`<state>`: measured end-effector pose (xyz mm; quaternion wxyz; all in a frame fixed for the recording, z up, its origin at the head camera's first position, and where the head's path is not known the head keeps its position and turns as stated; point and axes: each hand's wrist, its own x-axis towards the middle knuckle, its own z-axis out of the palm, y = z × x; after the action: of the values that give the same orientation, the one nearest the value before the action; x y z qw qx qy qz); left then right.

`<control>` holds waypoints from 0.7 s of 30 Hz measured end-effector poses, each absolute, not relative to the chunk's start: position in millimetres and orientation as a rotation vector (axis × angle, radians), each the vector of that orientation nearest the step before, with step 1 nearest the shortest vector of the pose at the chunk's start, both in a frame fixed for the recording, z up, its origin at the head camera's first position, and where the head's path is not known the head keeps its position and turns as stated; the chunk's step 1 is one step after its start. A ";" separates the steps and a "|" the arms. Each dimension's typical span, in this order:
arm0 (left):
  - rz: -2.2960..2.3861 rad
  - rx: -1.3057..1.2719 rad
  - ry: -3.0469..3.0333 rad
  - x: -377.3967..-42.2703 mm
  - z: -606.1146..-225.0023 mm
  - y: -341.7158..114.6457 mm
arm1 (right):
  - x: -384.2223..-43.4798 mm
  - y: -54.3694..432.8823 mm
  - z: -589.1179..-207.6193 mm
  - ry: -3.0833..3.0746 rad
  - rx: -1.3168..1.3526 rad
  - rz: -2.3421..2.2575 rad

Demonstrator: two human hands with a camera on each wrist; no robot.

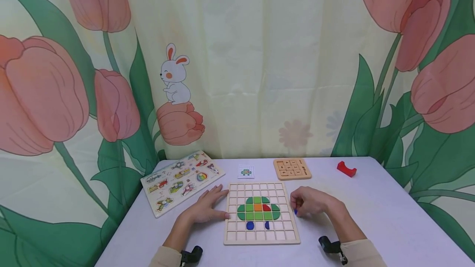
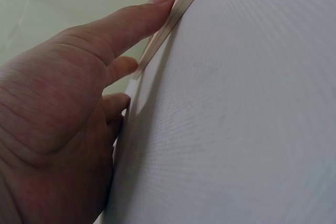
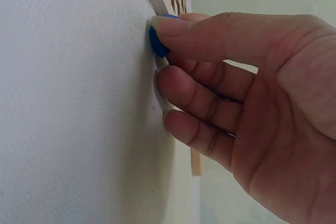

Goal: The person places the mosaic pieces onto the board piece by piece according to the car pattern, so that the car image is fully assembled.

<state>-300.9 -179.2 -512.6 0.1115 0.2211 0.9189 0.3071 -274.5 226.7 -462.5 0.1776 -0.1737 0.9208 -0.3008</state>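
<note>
A wooden grid board (image 1: 262, 243) lies on the table between the hands. Green tiles (image 1: 254, 216), an orange square (image 1: 257, 207) and a red rounded piece (image 1: 266, 207) form a cloud-like pattern on it. Below that sit a round blue piece (image 1: 250, 226) and a half-round blue piece (image 1: 267, 225). My left hand (image 1: 209, 206), fingers extended, touches the board's left edge; its thumb rests on the rim in the left wrist view. Just off the right edge, my right hand (image 1: 311, 202) pinches a small blue piece (image 3: 158, 44) between thumb and forefinger, low over the cloth. Fingertips partly hide this piece.
A picture puzzle board (image 1: 182, 182) lies at the back left. Behind the grid stand a small pattern card (image 1: 246, 172) and a wooden number puzzle (image 1: 292, 169). Further right is a red block (image 1: 346, 169). A flowered curtain (image 1: 241, 73) hangs behind the table.
</note>
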 end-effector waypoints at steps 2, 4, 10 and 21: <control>0.897 0.649 2.699 -301.1 -512.8 -179.2 | -275.1 226.4 -463.0 2.608 -0.482 -0.862; 0.899 0.646 2.698 -301.3 -513.1 -179.1 | -275.8 226.4 -463.3 2.621 -0.474 -0.863; 0.910 0.640 2.692 -301.9 -514.9 -178.9 | -279.3 227.1 -462.9 2.679 -0.512 -0.924; 0.921 0.632 2.702 -302.5 -514.9 -179.5 | -285.3 221.4 -457.0 2.706 -0.641 -1.166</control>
<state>-302.5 -179.5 -514.9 0.1088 0.2150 0.9187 0.3130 -285.3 221.4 -457.0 0.0628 -0.2120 0.8956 -0.3860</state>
